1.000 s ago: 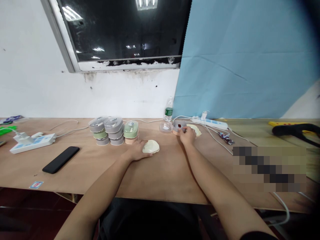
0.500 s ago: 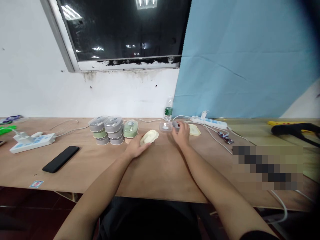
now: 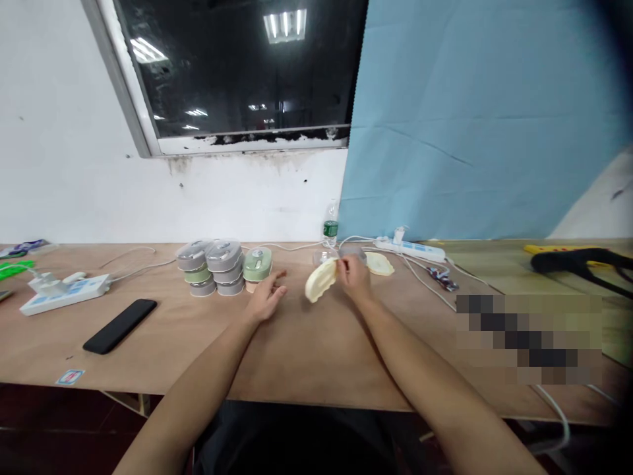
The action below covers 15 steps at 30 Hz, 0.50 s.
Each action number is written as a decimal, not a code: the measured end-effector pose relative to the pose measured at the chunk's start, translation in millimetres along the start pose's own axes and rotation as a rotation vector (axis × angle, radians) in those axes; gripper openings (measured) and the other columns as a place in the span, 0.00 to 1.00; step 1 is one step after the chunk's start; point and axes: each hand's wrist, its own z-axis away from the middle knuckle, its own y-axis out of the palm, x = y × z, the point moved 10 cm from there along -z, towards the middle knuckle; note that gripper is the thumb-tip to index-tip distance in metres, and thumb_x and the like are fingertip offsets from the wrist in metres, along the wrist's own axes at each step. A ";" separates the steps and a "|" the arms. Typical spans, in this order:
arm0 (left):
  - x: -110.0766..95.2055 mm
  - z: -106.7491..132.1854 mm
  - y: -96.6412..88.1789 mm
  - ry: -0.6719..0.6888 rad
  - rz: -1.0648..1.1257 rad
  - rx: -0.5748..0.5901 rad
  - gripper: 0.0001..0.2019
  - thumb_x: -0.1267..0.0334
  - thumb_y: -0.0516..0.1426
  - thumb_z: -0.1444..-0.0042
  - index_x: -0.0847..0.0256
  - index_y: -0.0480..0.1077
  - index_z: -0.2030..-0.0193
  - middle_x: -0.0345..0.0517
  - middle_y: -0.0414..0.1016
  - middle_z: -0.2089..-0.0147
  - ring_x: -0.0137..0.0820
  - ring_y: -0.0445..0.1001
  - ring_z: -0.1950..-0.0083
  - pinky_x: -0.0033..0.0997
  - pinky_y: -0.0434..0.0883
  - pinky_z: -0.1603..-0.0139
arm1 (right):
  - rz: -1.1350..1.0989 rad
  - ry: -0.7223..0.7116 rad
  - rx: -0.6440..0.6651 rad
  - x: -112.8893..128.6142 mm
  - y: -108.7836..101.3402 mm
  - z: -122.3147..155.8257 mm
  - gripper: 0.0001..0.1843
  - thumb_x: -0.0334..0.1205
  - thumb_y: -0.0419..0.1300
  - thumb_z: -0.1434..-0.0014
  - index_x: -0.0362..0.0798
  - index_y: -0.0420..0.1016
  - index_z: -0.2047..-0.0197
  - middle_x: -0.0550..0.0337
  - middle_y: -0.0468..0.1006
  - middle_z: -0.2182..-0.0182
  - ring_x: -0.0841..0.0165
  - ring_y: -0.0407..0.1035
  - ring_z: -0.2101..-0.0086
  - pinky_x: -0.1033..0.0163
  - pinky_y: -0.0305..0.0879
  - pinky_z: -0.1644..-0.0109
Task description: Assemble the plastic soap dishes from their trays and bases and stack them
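Note:
My right hand [image 3: 354, 272] pinches a cream wavy-rimmed tray [image 3: 320, 281] by its right end, holding it tilted above the table. My left hand [image 3: 267, 298] is open, fingers spread and holding nothing, beside a small lidded box with a green top [image 3: 258, 265]. Behind the cream tray lies a clear plastic cover [image 3: 324, 255], partly hidden. Beyond my right hand sits a grey piece [image 3: 352, 252], mostly covered by the hand. A second cream wavy-edged piece [image 3: 380, 264] lies flat to its right.
Stacked grey and green lidded boxes [image 3: 224, 256] stand left of centre. A black phone [image 3: 121, 326] and a power strip [image 3: 69, 293] lie farther left. At the back are a water bottle [image 3: 330, 227] and another power strip [image 3: 413, 249] with trailing cables.
The cream tray has passed from my left hand to my right and moved rightward, tilting. My left hand has let go and opened; my right hand has left the grey piece.

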 end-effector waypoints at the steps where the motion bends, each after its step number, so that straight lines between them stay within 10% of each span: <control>1: -2.8 -0.2 0.1 0.018 -0.011 -0.007 0.26 0.50 0.49 0.38 0.62 0.60 0.38 0.56 0.67 0.40 0.37 0.72 0.49 0.37 0.71 0.51 | 0.023 0.123 -0.082 -25.8 -13.5 -0.8 0.14 0.45 0.47 0.36 0.46 0.69 0.62 0.52 0.74 0.69 0.62 0.68 0.67 0.58 0.63 0.61; 7: -15.6 -1.6 -31.6 0.035 -0.366 -0.241 0.22 0.51 0.56 0.42 0.58 0.65 0.44 0.55 0.64 0.41 0.29 0.72 0.63 0.34 0.72 0.57 | 0.171 0.779 -0.474 -160.1 -81.6 39.1 0.11 0.39 0.48 0.42 0.43 0.68 0.63 0.49 0.75 0.68 0.60 0.68 0.65 0.58 0.62 0.56; 15: -7.0 1.4 -71.5 -0.057 -0.569 -0.426 0.20 0.54 0.57 0.43 0.57 0.66 0.45 0.55 0.61 0.38 0.32 0.75 0.60 0.35 0.73 0.59 | 0.235 1.113 -0.282 -223.4 -76.8 67.9 0.14 0.39 0.52 0.48 0.41 0.75 0.69 0.44 0.77 0.69 0.54 0.71 0.65 0.56 0.63 0.60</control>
